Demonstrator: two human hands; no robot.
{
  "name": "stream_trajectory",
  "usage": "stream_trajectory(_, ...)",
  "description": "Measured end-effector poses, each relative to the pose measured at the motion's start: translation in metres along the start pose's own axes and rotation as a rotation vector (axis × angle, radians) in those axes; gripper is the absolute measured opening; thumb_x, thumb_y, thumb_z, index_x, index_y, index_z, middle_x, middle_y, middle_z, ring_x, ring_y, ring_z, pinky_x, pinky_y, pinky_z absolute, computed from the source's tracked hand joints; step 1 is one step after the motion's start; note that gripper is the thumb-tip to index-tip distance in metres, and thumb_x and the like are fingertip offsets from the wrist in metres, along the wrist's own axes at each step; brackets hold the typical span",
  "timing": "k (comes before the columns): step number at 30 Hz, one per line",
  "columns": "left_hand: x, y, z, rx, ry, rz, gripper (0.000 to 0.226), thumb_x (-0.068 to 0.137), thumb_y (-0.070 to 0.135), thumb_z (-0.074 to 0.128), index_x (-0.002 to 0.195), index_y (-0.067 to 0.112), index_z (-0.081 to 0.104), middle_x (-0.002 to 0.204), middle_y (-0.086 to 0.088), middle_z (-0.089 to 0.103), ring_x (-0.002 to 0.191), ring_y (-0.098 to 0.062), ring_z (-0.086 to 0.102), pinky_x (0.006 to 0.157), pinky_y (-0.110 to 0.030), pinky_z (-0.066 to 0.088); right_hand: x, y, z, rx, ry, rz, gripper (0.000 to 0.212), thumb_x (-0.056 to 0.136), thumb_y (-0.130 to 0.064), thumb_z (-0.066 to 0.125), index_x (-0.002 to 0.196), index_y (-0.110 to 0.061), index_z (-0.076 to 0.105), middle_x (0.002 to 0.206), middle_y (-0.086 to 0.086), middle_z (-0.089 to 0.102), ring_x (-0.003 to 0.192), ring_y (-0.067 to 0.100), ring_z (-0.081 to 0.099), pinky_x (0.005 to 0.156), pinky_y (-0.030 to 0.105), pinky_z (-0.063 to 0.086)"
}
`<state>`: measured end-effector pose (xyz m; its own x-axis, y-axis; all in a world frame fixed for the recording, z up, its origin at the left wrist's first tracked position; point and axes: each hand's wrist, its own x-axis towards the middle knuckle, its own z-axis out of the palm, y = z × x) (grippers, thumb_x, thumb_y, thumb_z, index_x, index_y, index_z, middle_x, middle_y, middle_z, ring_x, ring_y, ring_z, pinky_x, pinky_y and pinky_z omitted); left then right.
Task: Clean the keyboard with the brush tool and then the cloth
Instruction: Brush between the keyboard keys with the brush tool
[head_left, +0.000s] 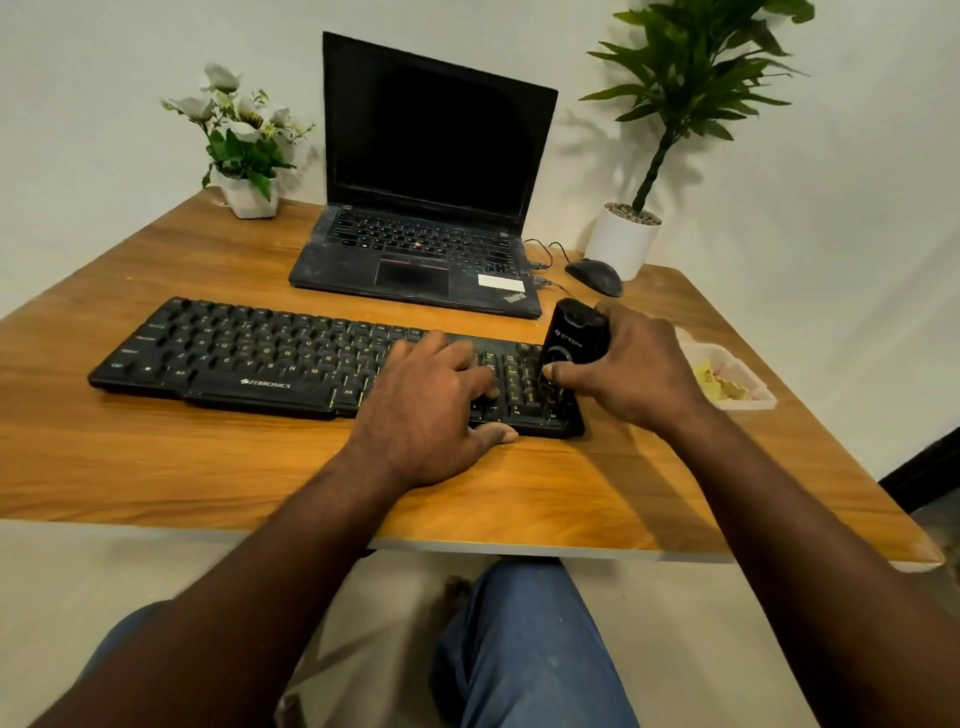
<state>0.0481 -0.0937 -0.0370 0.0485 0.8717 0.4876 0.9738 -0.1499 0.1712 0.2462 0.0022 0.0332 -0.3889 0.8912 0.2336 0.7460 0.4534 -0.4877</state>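
Observation:
A black Zebronics keyboard (249, 358) lies across the wooden table (208, 467). My left hand (431, 405) rests flat on its right part, fingers spread over the keys and thumb at the front edge. My right hand (639, 369) grips a black brush tool (571, 338) that stands tilted over the keyboard's number pad at the right end, its lower tip down among the keys. The bristles are hidden. A yellow cloth (714, 382) lies in a white tray (753, 400) to the right of my right hand.
An open black laptop (431, 208) stands behind the keyboard, with a black mouse (595, 275) and cables to its right. A white flower pot (249, 195) sits at the back left, a potted green plant (623, 236) at the back right. My knees are below the table edge.

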Motion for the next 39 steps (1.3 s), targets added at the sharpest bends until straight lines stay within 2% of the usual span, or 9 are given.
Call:
stream_trajectory(4,0.001,-0.001,0.001,-0.013,-0.007,0.003,0.056,0.084,0.078,0.057,0.117,0.035,0.069,0.111,0.011,0.056,0.112,-0.013,0.043,0.093,-0.038,0.037,-0.007,-0.005,-0.008,0.005,-0.097,-0.040,0.053,0.074,-0.034,0.091,0.117,-0.027,0.061,0.106,-0.011,0.067,0.093,0.007,0.065,0.067,0.015,0.048)
stream_trajectory(9,0.000,-0.001,0.000,-0.011,0.012,0.009,0.055,0.084,0.077,0.059,0.116,0.034,0.071,0.110,0.011,0.058,0.111,-0.014,0.045,0.091,-0.038,0.039,0.026,-0.009,0.000,0.105,0.038,-0.052,0.063,0.076,-0.028,0.090,0.131,-0.021,0.060,0.117,-0.008,0.066,0.101,0.007,0.060,0.071,0.013,0.046)
stream_trajectory(14,0.001,-0.001,-0.001,0.001,-0.004,0.002,0.057,0.083,0.078,0.056,0.116,0.033,0.071,0.108,0.010,0.056,0.109,-0.014,0.043,0.089,-0.038,0.038,0.043,-0.025,0.016,0.075,-0.147,-0.216,0.051,0.076,-0.029,0.090,0.119,-0.025,0.063,0.111,-0.008,0.071,0.101,0.010,0.067,0.083,0.028,0.058)
stream_trajectory(19,0.001,0.000,-0.002,-0.002,-0.024,-0.003,0.057,0.085,0.079,0.056,0.120,0.036,0.069,0.110,0.012,0.054,0.112,-0.013,0.042,0.092,-0.037,0.036,0.036,-0.001,-0.011,-0.066,-0.237,-0.247,0.044,0.076,-0.025,0.091,0.100,-0.036,0.056,0.093,-0.014,0.067,0.087,-0.003,0.063,0.068,0.018,0.046)
stream_trajectory(24,0.001,0.001,-0.003,-0.014,-0.028,-0.004,0.057,0.086,0.078,0.056,0.122,0.035,0.068,0.113,0.011,0.055,0.114,-0.013,0.042,0.094,-0.037,0.036,0.027,0.023,-0.036,-0.135,-0.170,-0.179,0.044,0.072,-0.025,0.094,0.085,-0.035,0.053,0.083,-0.013,0.064,0.077,0.002,0.061,0.059,0.023,0.038)
stream_trajectory(29,0.001,0.000,-0.002,-0.007,-0.024,-0.001,0.058,0.085,0.078,0.055,0.121,0.034,0.069,0.113,0.011,0.056,0.113,-0.013,0.042,0.092,-0.037,0.036,0.028,-0.005,-0.006,0.005,-0.109,-0.265,0.044,0.075,-0.026,0.091,0.095,-0.037,0.053,0.092,-0.015,0.064,0.085,-0.004,0.063,0.066,0.017,0.050)
stream_trajectory(32,0.000,-0.001,-0.001,0.008,-0.015,-0.001,0.060,0.084,0.079,0.054,0.119,0.033,0.070,0.107,0.011,0.055,0.109,-0.014,0.044,0.089,-0.038,0.037,0.033,-0.016,0.012,0.000,-0.135,-0.326,0.045,0.076,-0.028,0.091,0.109,-0.026,0.061,0.100,-0.009,0.070,0.093,0.009,0.068,0.077,0.032,0.059)
stream_trajectory(36,0.000,-0.001,0.000,-0.004,-0.002,0.012,0.058,0.083,0.079,0.056,0.116,0.034,0.071,0.100,0.016,0.042,0.107,-0.013,0.042,0.088,-0.037,0.036,0.040,0.007,-0.011,-0.132,-0.202,-0.275,0.045,0.076,-0.028,0.091,0.104,-0.033,0.056,0.091,-0.017,0.062,0.087,-0.001,0.062,0.064,0.012,0.043)
stream_trajectory(39,0.000,-0.001,0.001,-0.017,-0.001,0.013,0.058,0.083,0.079,0.056,0.116,0.034,0.071,0.101,0.016,0.044,0.109,-0.013,0.042,0.090,-0.037,0.037,0.049,0.026,-0.030,-0.206,-0.165,-0.194,0.048,0.073,-0.031,0.093,0.108,-0.025,0.062,0.094,-0.011,0.065,0.086,0.005,0.061,0.064,0.020,0.042)
